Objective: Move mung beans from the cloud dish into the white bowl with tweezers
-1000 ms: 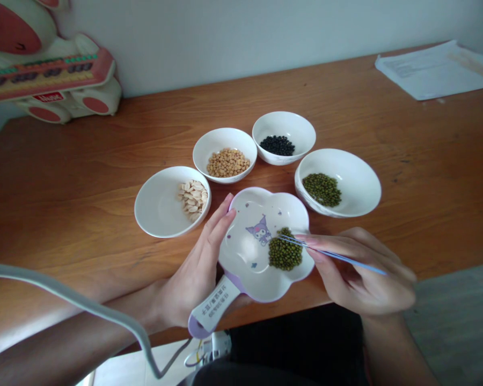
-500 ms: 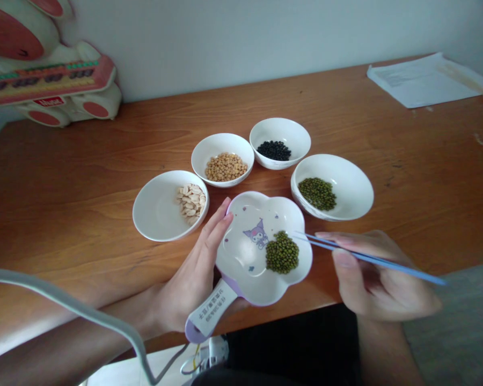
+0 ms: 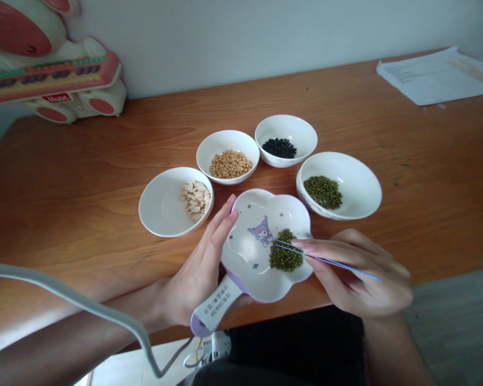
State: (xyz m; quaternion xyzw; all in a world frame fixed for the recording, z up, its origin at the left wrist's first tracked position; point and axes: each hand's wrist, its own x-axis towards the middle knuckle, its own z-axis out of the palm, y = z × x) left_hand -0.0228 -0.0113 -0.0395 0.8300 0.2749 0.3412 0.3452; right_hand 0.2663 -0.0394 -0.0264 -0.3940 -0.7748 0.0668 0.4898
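Note:
A flower-shaped white and purple dish (image 3: pixel 249 252) with a cartoon print sits at the table's near edge, and a heap of green mung beans (image 3: pixel 285 257) lies in it. My left hand (image 3: pixel 197 273) rests against the dish's left rim, fingers straight, with the dish's labelled handle (image 3: pixel 213 311) beside the palm. My right hand (image 3: pixel 358 273) grips thin blue tweezers (image 3: pixel 326 260); their tips lie on the bean heap. Behind the dish stand white bowls of pale seeds (image 3: pixel 176 201), yellow soybeans (image 3: pixel 227 155), black beans (image 3: pixel 285 139) and green mung beans (image 3: pixel 338 185).
A red and cream toy (image 3: pixel 52 69) stands at the back left by the wall. Papers (image 3: pixel 434 75) lie at the back right of the wooden table (image 3: pixel 84 177). A grey cable (image 3: pixel 84 305) runs across my left forearm.
My right hand drew the tweezers back to the right off the dish half a second ago, then moved left again, so the tips are back on the green beans. My left hand stayed put.

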